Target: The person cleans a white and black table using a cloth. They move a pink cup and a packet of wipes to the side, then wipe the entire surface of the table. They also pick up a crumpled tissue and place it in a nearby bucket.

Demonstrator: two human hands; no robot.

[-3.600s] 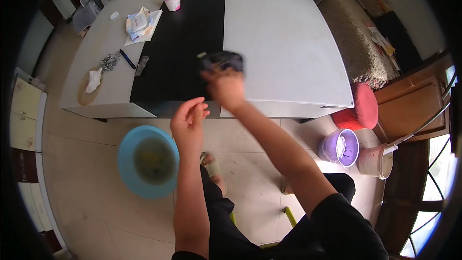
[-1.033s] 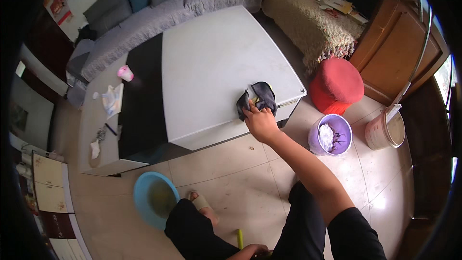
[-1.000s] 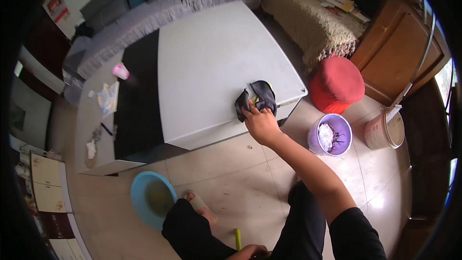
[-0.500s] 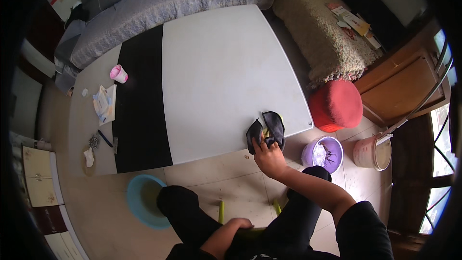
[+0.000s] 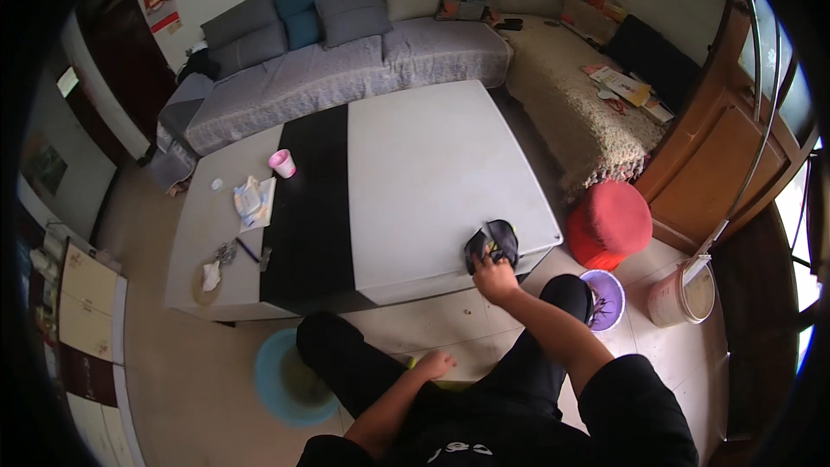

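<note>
Surface [image 5: 432,164], smooth and pale grey-white, with a black band [image 5: 316,199] crossing it from back to front. On the left part lie a soft, crinkled packet [image 5: 250,200] in pale colours, a curly silvery scourer [image 5: 226,252], a slim dark rod [image 5: 248,249] and a crumpled white tissue [image 5: 211,274]. A tapered pink-and-white cup [image 5: 282,163] stands at the band's left edge. Behind, a sofa [image 5: 294,82] wears a wrinkled grey cover; at right, a coarse beige throw [image 5: 562,112] ends in a fringe. On the tiled floor [image 5: 181,380] stand a round blue basin [image 5: 268,380], a drum-shaped red stool [image 5: 609,220] with a fabric-like top and a purple bucket [image 5: 612,298].

The dark cloth [image 5: 503,233] is charcoal to black, limp and bunched into raised folds around a small yellowish patch. It rests on the surface by the front edge, near the right corner. Of the two hands, the right hand [image 5: 494,281] grips the cloth with bent fingers; the left hand [image 5: 435,366] is above the lap, fingers somewhat curled, though whether it is fully closed cannot be told.
</note>
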